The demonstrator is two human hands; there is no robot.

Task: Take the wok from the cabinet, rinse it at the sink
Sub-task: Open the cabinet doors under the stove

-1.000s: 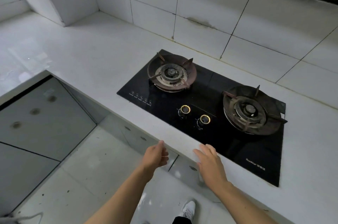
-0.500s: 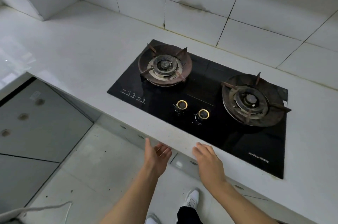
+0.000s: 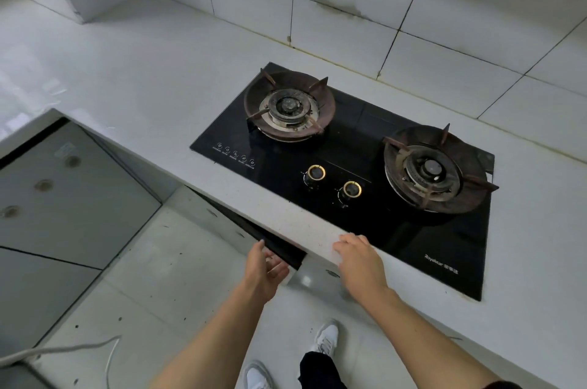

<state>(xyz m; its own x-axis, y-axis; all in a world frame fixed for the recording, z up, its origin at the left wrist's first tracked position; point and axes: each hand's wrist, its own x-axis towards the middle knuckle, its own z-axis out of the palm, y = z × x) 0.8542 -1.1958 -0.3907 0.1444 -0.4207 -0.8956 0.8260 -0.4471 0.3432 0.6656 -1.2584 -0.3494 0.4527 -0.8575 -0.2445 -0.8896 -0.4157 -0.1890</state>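
No wok and no sink are in view. Below the white countertop (image 3: 133,77), the left cabinet door (image 3: 235,231) stands slightly ajar, with a dark gap (image 3: 273,241) showing under the counter's edge. My left hand (image 3: 265,271) is at that door's right edge, with its fingers hooked around it. Fingers spread and holding nothing, my right hand (image 3: 360,264) rests flat on the counter's front edge just before the hob. The inside of the cabinet is too dark to see.
A black glass two-burner gas hob (image 3: 359,166) with two gold-ringed knobs (image 3: 333,180) is set into the countertop. White tiled wall (image 3: 349,7) behind. Grey cabinet fronts (image 3: 63,191) at the left. A white cable (image 3: 79,349) lies on the tiled floor near my shoes.
My left hand has reached the door's edge and the door has swung out a little, showing a dark gap. My right hand stayed on the counter's edge.
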